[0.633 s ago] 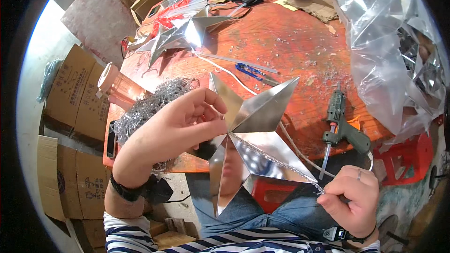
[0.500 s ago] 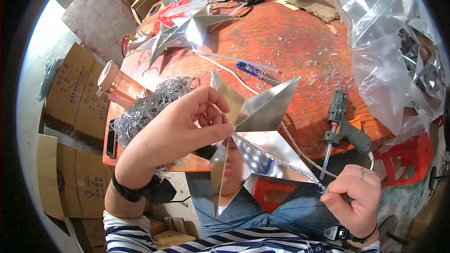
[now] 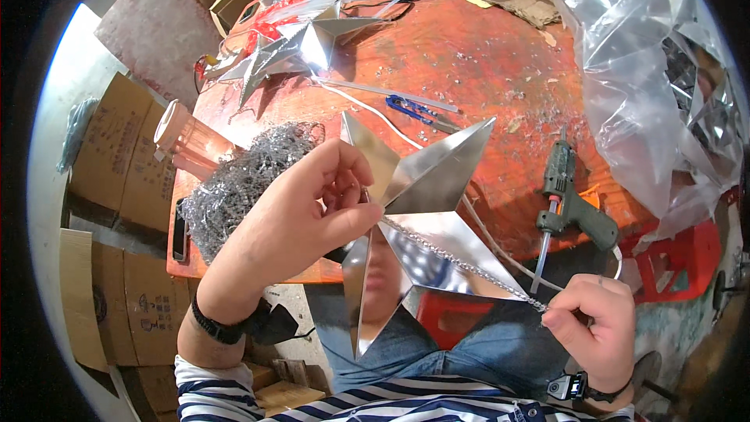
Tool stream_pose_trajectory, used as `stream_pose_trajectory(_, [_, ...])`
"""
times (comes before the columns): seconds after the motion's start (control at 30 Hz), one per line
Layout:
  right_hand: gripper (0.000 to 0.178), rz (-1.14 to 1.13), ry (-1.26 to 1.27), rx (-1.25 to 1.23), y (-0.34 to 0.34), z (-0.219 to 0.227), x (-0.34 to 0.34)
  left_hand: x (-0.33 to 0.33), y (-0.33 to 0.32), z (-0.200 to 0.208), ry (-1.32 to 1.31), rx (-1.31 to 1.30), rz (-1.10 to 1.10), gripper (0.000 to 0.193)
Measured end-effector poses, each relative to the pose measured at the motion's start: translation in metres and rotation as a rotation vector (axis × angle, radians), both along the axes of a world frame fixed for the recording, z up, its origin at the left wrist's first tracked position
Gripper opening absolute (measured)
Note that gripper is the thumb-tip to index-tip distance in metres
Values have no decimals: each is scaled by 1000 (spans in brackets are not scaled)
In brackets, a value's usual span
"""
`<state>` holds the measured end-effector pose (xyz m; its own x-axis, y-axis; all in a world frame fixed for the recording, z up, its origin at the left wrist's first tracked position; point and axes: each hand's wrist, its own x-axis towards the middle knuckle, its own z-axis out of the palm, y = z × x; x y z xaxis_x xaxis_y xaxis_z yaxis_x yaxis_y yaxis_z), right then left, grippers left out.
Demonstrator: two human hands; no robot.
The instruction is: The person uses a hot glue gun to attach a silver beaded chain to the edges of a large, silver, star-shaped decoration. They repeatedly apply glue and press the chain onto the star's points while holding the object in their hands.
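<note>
A shiny silver five-pointed star stands tilted in front of me over my lap, at the table's near edge. Along the ridge of its lower right point runs a thin silver braided trim. My left hand is closed at the star's centre, thumb and fingertips pinching the trim's upper end there. Just past the tip of that point, my right hand pinches the trim's other end between thumb and forefinger. What the curled left fingers touch behind the thumb is partly hidden.
A tangled heap of silver tinsel lies beside my left forearm, near a lidded cup and a phone. A glue gun rests at right, blue-handled snips beyond the star. Farther off are finished-looking stars and a large clear plastic bag.
The view has shifted slightly, moving the table things a little left and up. Both hands keep their pinch on the trim, which stays stretched along the star's ridge.
</note>
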<state>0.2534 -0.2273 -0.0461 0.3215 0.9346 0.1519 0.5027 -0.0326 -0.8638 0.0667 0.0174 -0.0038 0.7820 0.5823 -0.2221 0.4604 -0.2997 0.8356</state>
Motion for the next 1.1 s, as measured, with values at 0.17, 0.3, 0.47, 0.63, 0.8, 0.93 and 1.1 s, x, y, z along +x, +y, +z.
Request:
stream_pose_trajectory(0.17, [8,2,107,-42,-2,-6,3,2,-3,-1,7,36,32,22])
stream_pose_trajectory(0.3, [9,26,129,-69,-3,-12,3,-1,-3,-3,-16,23,56,23])
stream_pose_trajectory(0.47, [10,27,147,-65,-3,-16,5,-1,-2,-4,-24,2,49,23])
stream_pose_trajectory(0.63, [11,28,152,-57,-2,-21,5,0,-2,-4,-11,-17,58,24])
stream_pose_trajectory(0.8, [12,33,180,-66,-1,-20,6,-2,-2,-5,-19,-16,61,24])
stream_pose_trajectory(0.93, [12,27,245,-65,-1,-19,6,-2,-2,-6,-26,-31,65,23])
stream_pose_trajectory(1.1, [14,36,234,-74,0,-21,7,-2,-3,-4,-16,-31,73,23])
